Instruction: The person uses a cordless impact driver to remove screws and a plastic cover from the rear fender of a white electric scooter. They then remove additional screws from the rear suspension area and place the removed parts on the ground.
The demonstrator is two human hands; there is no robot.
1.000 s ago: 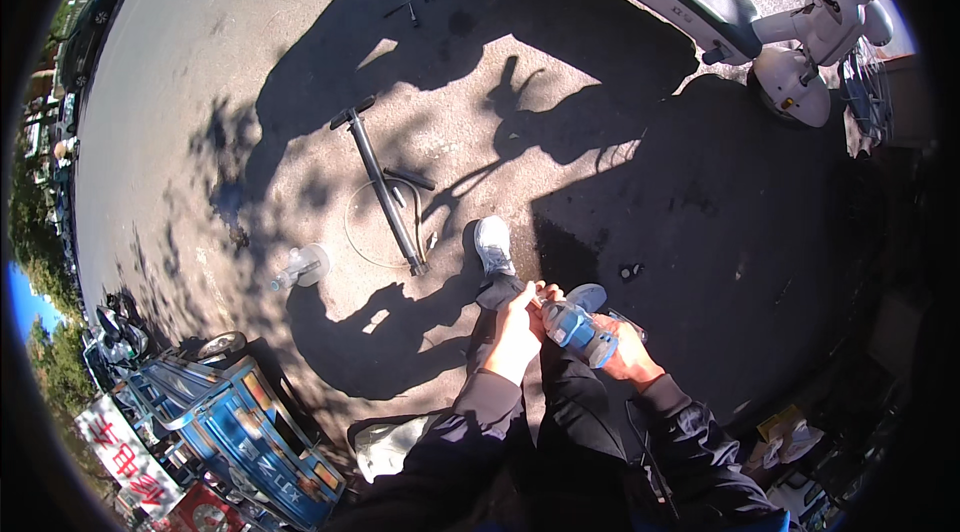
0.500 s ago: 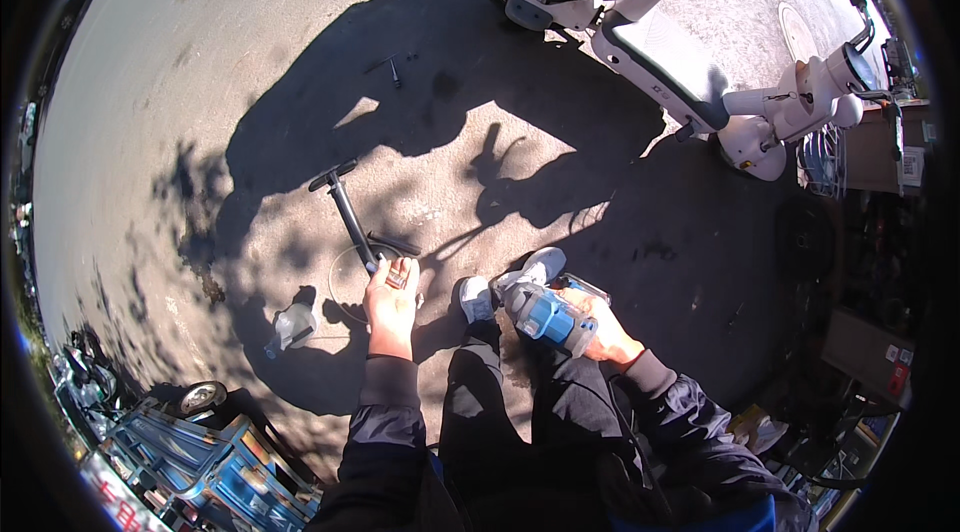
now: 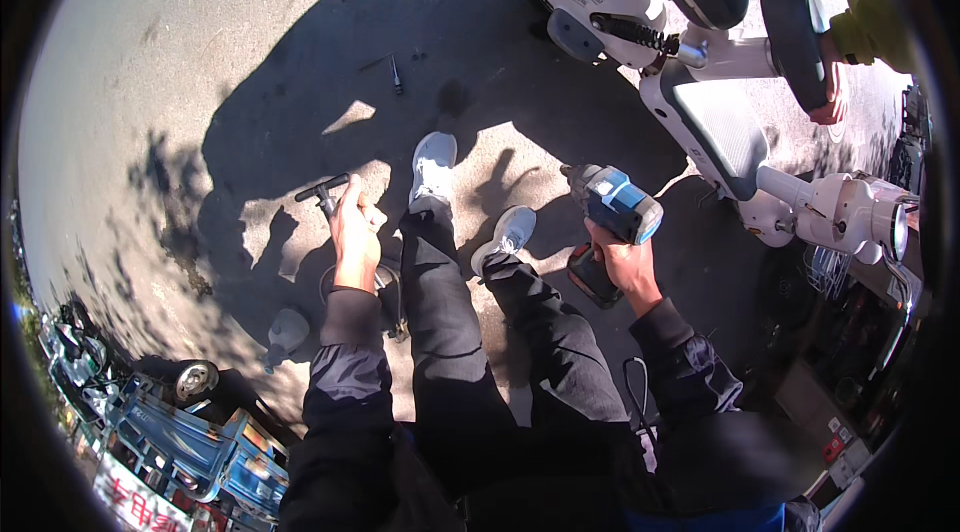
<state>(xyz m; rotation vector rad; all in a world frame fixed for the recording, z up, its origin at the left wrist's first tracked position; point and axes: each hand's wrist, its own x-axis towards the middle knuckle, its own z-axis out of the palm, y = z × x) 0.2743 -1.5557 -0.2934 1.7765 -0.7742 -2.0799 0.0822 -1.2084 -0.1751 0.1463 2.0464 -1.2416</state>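
My right hand (image 3: 622, 260) is wrapped round the grip of a blue and grey cordless drill (image 3: 617, 204), its chuck pointing up and left. The drill's dark battery (image 3: 592, 277) shows below my fingers. My left hand (image 3: 356, 232) is closed, with its fingers curled in. Whatever lies inside them is hidden. In view just past that hand is the black T-shaped handle (image 3: 322, 194) of a floor pump; my hand covers much of its shaft, and I cannot tell whether they touch. The pump's hose and foot (image 3: 395, 317) show beside my left leg.
A white electric scooter (image 3: 700, 122) stands at the upper right, with another person's hand (image 3: 832, 92) at its black seat. A slim metal tool (image 3: 396, 77) and a translucent container (image 3: 288, 330) lie on the ground. A blue cart (image 3: 190, 442) is at the lower left.
My left foot has stepped forward. My right hand has lifted the drill up and right. The left hand, palm up with small metal pieces before, has turned over and moved up-left.
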